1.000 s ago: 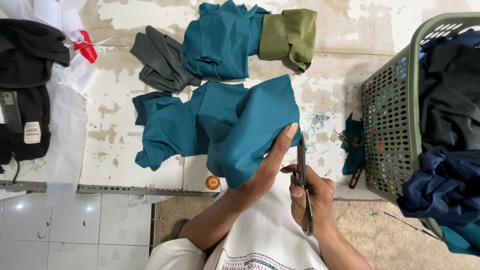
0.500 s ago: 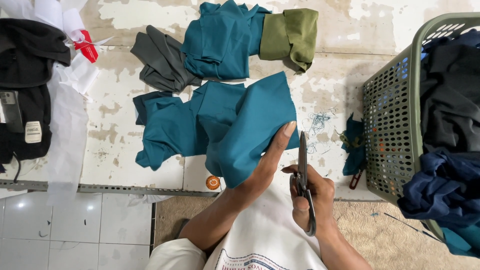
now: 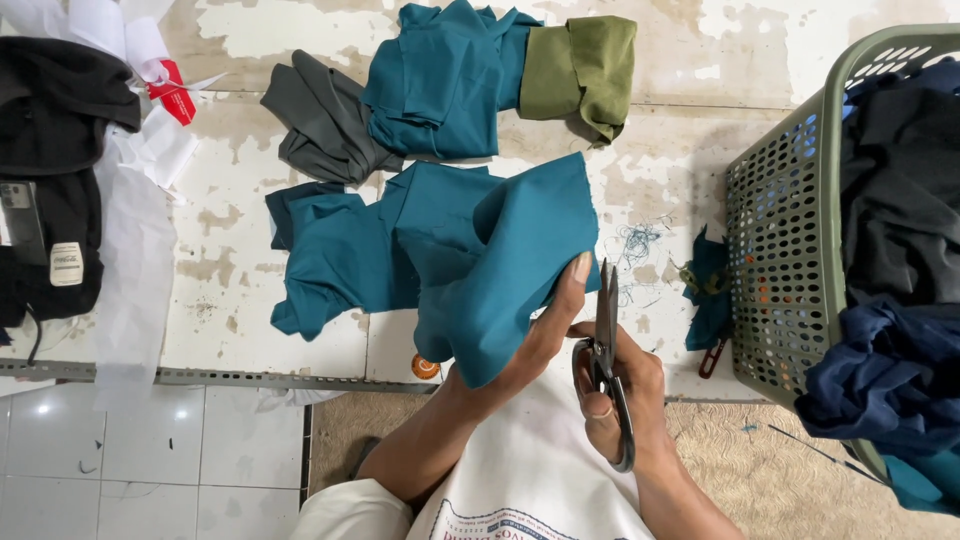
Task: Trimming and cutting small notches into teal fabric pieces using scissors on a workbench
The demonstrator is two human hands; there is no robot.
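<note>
On worn floor point(image 3: 680, 110), near bottom centre: left hand point(image 3: 545, 335) grips edge of teal cloth point(image 3: 470, 260), fingers closed on fabric, thumb up along the fold. Right hand point(image 3: 625, 400) closed around scissors point(image 3: 606, 350), fingers through handles, blades pointing up, tips just beside left thumb. Cannot tell how far blades are parted. Cloth lies partly on floor, near corner lifted in left hand.

Behind it: second teal piece point(image 3: 440, 80), grey piece point(image 3: 325, 125), olive piece point(image 3: 585, 70), touching in a row. Green basket point(image 3: 785, 250) at right, full of dark clothes point(image 3: 900, 200). Small teal scrap point(image 3: 708, 290) and loose threads point(image 3: 635, 245) between cloth and basket. Black garment point(image 3: 50, 150) and white paper strips point(image 3: 130, 250) at left. Orange cap point(image 3: 425, 367) by floor edge.

Risks, as judgement: blade tips sit very close to left thumb, so a cut could nick it. Cloth is folded in 2 or more layers; layers could slip and give a crooked edge. Slack fabric could bunch in blades and jam or snag.
</note>
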